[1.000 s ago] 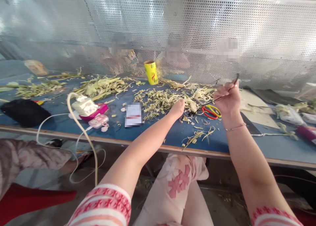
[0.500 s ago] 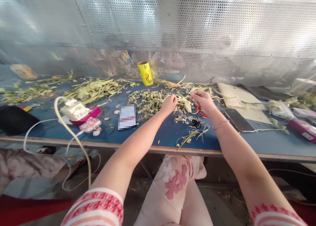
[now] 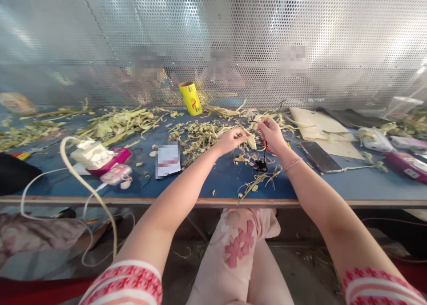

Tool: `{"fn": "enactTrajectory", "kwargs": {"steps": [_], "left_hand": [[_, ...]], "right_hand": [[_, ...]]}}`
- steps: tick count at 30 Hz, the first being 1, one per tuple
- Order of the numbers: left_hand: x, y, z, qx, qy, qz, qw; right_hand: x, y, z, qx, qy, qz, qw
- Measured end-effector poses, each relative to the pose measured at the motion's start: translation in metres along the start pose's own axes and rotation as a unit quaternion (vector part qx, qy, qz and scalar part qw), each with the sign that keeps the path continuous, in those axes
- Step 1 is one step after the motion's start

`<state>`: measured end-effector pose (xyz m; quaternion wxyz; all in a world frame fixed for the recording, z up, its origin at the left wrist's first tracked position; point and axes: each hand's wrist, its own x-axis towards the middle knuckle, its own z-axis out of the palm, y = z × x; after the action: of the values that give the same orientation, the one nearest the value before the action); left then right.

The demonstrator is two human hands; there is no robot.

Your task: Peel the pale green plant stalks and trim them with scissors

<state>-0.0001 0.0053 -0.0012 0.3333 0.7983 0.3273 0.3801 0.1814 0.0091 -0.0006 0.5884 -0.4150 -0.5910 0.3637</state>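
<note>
My left hand [image 3: 231,139] is closed in a pinch on a pale husk piece [image 3: 252,141] over the heap of green-yellow plant scraps [image 3: 203,136]. Close beside it, my right hand [image 3: 271,134] is closed on a thin dark strand [image 3: 264,156] that hangs down to a small black tangle [image 3: 261,165] on the blue table [image 3: 216,180]. The two hands almost touch. Red-handled scissors [image 3: 267,147] lie mostly hidden under my right hand.
A yellow roll [image 3: 190,98] stands by the perforated metal screen [image 3: 233,38]. A phone [image 3: 320,157] and beige board [image 3: 322,127] lie to the right. A white card [image 3: 168,159], white charger [image 3: 91,154], pink device [image 3: 115,174] and cable [image 3: 83,185] lie to the left.
My right hand came down from its raised position with the dark strand and moved left to meet my left hand. The left hand shifted slightly and pinched a husk piece.
</note>
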Motion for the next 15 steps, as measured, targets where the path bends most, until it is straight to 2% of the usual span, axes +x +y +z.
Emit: {"fn": "enactTrajectory", "kwargs": {"steps": [3, 7, 10, 15], "left_hand": [[-0.007, 0.011, 0.008, -0.014, -0.131, 0.023, 0.991], [-0.009, 0.014, 0.024, 0.032, -0.209, 0.039, 0.977], [-0.008, 0.009, 0.032, 0.083, -0.235, 0.045, 0.967], [-0.006, 0.008, 0.028, 0.112, -0.206, 0.023, 0.972]], "right_hand": [[0.001, -0.004, -0.003, 0.039, 0.048, -0.006, 0.998], [-0.002, -0.007, 0.000, 0.055, 0.036, 0.003, 0.998], [-0.005, -0.010, 0.003, 0.063, 0.011, -0.001, 0.998], [-0.006, -0.014, 0.001, 0.088, -0.005, -0.012, 0.996]]}}
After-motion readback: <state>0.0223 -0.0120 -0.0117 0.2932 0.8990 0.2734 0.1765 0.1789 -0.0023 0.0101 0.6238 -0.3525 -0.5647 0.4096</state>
